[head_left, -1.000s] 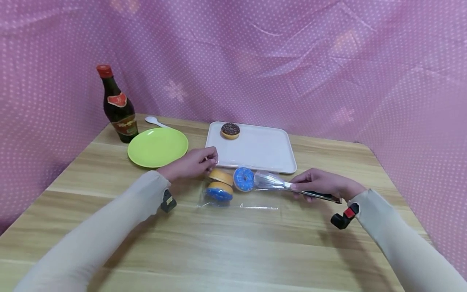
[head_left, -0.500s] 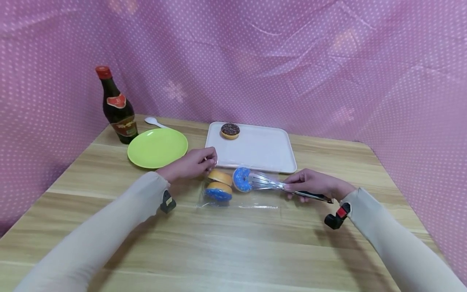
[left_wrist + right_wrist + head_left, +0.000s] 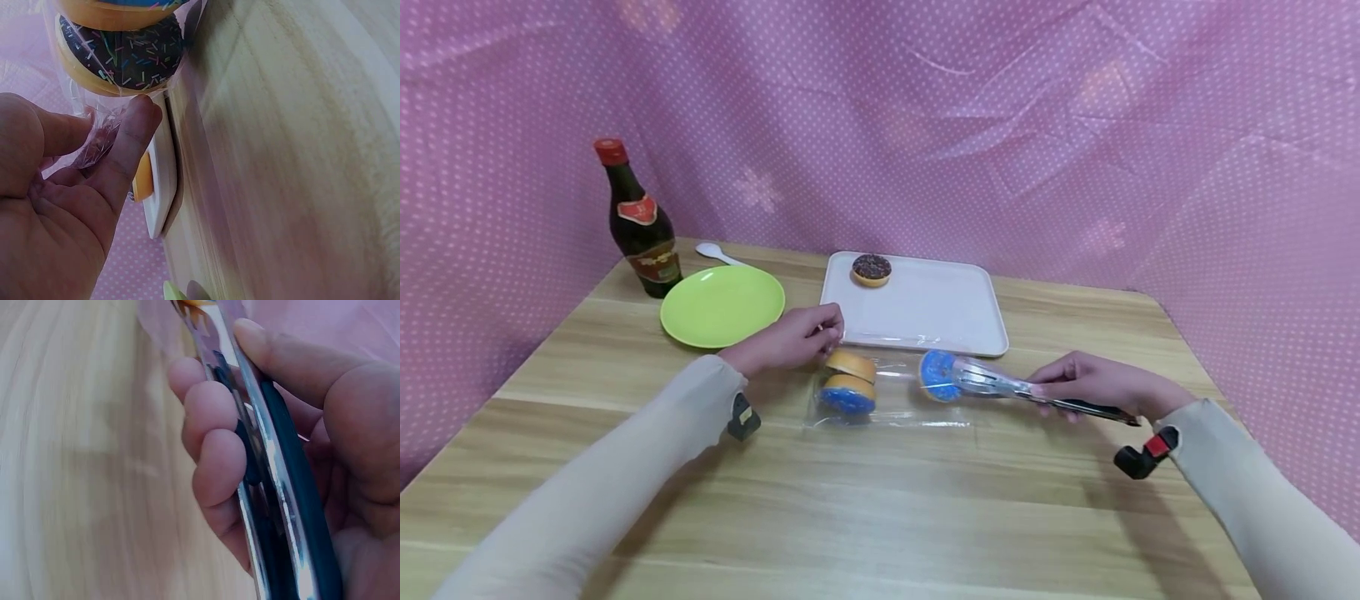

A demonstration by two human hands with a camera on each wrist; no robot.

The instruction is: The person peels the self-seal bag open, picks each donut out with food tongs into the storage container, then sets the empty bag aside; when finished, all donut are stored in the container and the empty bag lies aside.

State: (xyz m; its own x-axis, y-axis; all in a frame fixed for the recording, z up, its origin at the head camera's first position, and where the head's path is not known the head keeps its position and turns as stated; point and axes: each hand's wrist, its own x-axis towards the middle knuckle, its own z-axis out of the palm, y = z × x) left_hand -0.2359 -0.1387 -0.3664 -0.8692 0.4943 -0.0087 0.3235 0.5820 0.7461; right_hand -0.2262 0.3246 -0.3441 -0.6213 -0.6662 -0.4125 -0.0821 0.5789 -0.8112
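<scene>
My left hand (image 3: 793,336) pinches the crumpled end of a clear plastic bag (image 3: 895,408) between thumb and fingers. Two toy doughnuts lie against each other at the bag's left: a blue-iced doughnut (image 3: 850,396) and a dark-iced doughnut (image 3: 125,53) with sprinkles. In my right hand (image 3: 1093,385) are metal tongs (image 3: 988,383) with black handles, thumb on one side and fingers curled round the other. The tongs' heads clasp a second blue doughnut (image 3: 934,375) near the bag's right end. Whether that doughnut is fully inside the plastic, I cannot tell.
Behind the bag lies a white tray (image 3: 936,308) bearing a chocolate-iced doughnut (image 3: 872,268). A green plate (image 3: 722,307), a white spoon (image 3: 715,252) and a dark red-capped bottle (image 3: 642,225) stand at the left. Pink dotted cloth (image 3: 925,142) hangs round the wooden table (image 3: 880,517).
The tongs first moved left onto the blue doughnut, then my right hand drew them back right with the doughnut in their heads, away from the other two. My left hand has barely moved.
</scene>
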